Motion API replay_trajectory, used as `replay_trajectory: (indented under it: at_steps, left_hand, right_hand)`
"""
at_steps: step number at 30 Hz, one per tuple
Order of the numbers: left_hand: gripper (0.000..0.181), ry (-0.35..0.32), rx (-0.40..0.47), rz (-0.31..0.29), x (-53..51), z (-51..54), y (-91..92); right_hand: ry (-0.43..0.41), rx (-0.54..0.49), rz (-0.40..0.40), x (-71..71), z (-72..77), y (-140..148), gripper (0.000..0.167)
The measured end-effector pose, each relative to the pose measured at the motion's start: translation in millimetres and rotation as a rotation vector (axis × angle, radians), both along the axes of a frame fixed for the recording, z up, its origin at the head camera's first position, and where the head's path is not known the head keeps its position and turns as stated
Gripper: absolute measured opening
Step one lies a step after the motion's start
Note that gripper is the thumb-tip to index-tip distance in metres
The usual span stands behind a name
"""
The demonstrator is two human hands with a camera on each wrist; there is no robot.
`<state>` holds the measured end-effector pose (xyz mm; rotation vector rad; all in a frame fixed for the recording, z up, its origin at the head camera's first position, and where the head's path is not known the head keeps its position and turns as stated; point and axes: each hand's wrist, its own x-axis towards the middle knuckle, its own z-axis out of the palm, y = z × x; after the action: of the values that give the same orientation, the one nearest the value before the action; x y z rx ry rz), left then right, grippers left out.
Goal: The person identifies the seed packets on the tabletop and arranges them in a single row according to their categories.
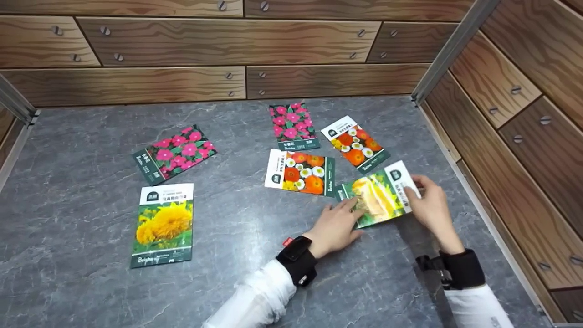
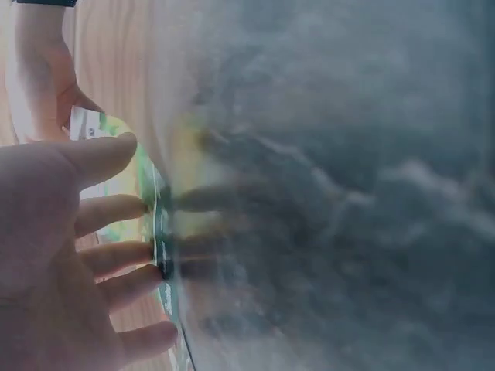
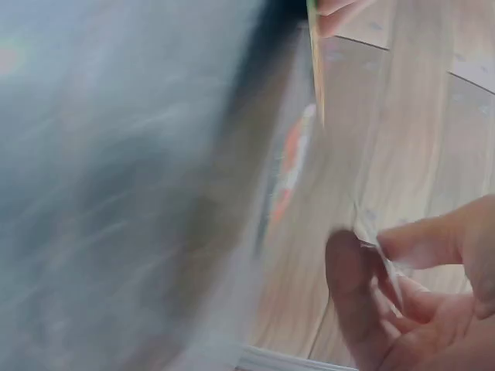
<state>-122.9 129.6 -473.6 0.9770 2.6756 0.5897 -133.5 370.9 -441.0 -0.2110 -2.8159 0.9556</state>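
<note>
A yellow-flower packet (image 1: 380, 200) lies tilted at the right, its white end raised off the table. My right hand (image 1: 432, 209) pinches that white end between thumb and fingers; in the right wrist view the right hand (image 3: 418, 294) grips the thin packet edge. The left hand (image 1: 334, 228) rests on the packet's green end with fingers spread. In the left wrist view the left hand (image 2: 85, 247) has its fingers extended against the packet (image 2: 158, 224). An orange-flower packet (image 1: 309, 173) lies just left of the held packet.
Another orange-flower packet (image 1: 356, 145) and a pink-flower packet (image 1: 293, 125) lie farther back. On the left are a second pink packet (image 1: 182, 152) and an upright yellow one (image 1: 164, 225). Wood-patterned walls (image 1: 227, 43) border the grey table (image 1: 91, 291) at back and right.
</note>
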Motion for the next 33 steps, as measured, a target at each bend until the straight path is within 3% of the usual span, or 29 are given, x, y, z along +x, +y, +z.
replay_trajectory:
  at_steps: [4, 7, 11, 14, 20, 26, 33]
  left_hand:
    - [0.055, 0.004, 0.16, 0.083, 1.6, 8.7, -11.5]
    - [0.058, 0.009, 0.294, 0.181, 3.9, 11.5, -24.4]
    - [0.06, -0.038, 0.435, 0.284, 11.1, 11.9, -42.3]
    - [0.061, -0.077, 0.506, 0.34, 17.5, 13.0, -53.8]
    - [0.059, -0.1, 0.623, 0.417, 26.6, 11.2, -78.4]
    - [0.05, -0.081, 0.74, 0.544, 27.3, 11.3, -113.8]
    - [0.033, -0.117, 0.738, 0.562, 30.3, 12.4, -159.2]
  right_hand:
    - [0.051, -0.108, -0.034, 0.6, 18.4, -10, 0.035]
    - [0.085, -0.117, -0.022, 3.1, 32.1, -18, 0.032]
    - [0.083, -0.084, 0.056, 7.8, 45.8, -30, 0.032]
    - [0.044, -0.114, 0.139, 9.6, 51.9, -46, 0.032]
    - [-0.005, -0.21, 0.308, -2.5, 52.7, -89, 0.031]
    - [-0.027, -0.287, 0.419, -17.6, 47.5, -126, 0.029]
    - [-0.024, -0.338, 0.485, -19.5, 33.4, -158, 0.027]
